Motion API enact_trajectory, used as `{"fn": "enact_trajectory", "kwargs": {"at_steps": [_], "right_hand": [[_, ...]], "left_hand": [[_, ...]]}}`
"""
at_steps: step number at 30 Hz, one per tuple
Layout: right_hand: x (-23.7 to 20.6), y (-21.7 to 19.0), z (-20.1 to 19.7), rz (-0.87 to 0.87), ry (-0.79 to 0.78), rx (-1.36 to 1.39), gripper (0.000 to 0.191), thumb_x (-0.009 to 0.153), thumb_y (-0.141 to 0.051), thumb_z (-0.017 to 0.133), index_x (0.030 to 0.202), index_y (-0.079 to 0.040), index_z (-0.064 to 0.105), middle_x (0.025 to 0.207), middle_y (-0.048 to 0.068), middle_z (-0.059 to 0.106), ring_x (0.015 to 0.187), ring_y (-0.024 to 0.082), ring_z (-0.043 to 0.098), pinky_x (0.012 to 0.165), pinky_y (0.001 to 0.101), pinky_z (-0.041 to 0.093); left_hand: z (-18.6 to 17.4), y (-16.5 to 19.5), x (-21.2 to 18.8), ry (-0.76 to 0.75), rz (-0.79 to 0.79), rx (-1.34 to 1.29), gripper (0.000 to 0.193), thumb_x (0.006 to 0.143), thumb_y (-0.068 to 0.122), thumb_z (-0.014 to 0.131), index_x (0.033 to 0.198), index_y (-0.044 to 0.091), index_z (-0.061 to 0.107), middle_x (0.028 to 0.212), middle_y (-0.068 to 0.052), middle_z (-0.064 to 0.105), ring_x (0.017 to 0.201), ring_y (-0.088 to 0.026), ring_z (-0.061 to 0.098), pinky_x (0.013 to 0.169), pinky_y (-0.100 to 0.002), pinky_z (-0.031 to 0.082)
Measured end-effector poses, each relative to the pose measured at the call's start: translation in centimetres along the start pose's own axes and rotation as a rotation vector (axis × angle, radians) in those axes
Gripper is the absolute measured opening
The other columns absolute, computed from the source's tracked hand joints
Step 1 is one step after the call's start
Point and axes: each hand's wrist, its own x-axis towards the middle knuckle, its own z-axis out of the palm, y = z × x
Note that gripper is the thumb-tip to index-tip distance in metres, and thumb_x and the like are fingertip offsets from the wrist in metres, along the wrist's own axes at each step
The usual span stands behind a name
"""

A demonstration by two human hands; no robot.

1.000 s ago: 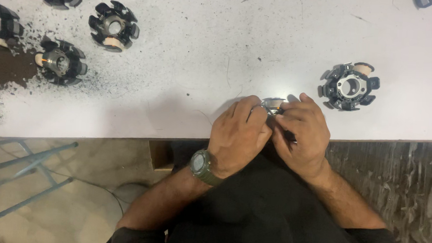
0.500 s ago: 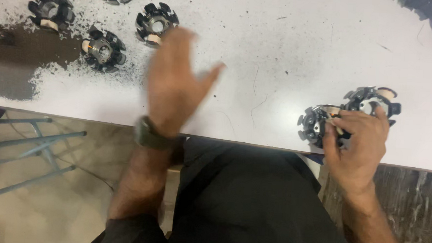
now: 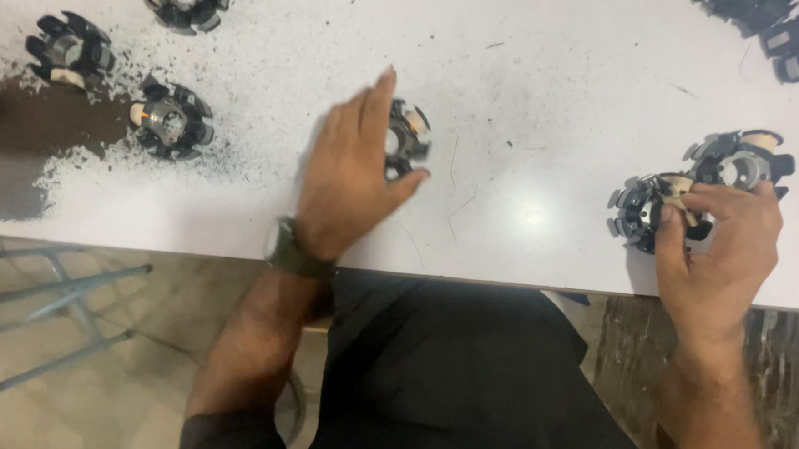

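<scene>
1. On the white table [image 3: 535, 68], in the head view, the left hand [image 3: 352, 172] is lying over a black toothed ring part [image 3: 408, 138] near the middle, its grip loosely curled around it, thumb touching the lower edge.
2. Near the right edge, the right hand [image 3: 718, 241] is pinching a second ring part [image 3: 642, 210] with closed fingertips, just beside a third ring part [image 3: 740, 160].
3. Dark powder [image 3: 22, 123] is lying at far left.

A white table [image 3: 535, 68] carries black round toothed parts: one [image 3: 409, 139] under the left hand [image 3: 352, 172], one [image 3: 642, 210] under the right hand [image 3: 713, 245], another [image 3: 740, 160] just beyond it. Dark powder [image 3: 40, 133] lies far left among three more parts [image 3: 168, 119].
</scene>
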Motion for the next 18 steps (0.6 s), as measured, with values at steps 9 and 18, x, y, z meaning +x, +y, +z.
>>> {"fn": "enact_trajectory", "kwargs": {"at_steps": [9,18], "right_hand": [[0.0,-4.3,0.3,0.003,0.371,0.499,0.022,0.093,0.0,0.071,0.109,-0.005,0.057,0.101,0.01,0.068,0.103,0.028,0.072,0.122,0.0617,0.034],[1.6,-12.0,3.0,-0.084,-0.02,0.462,0.02,0.085,-0.003,0.077,0.101,-0.005,0.065,0.1,0.01,0.071,0.107,0.029,0.069,0.124,0.0579,0.032]], "left_hand": [[3.6,9.2,-4.9,0.045,-0.041,-0.16,0.094,0.067,0.048,0.092,0.135,0.003,0.045,0.142,-0.028,0.049,0.131,-0.04,0.047,0.104,-0.054,0.04],[4.3,8.6,-4.3,0.109,-0.08,-0.211,0.021,0.096,0.014,0.08,0.112,0.01,0.067,0.139,-0.008,0.061,0.128,-0.029,0.061,0.111,-0.046,0.048]]}}
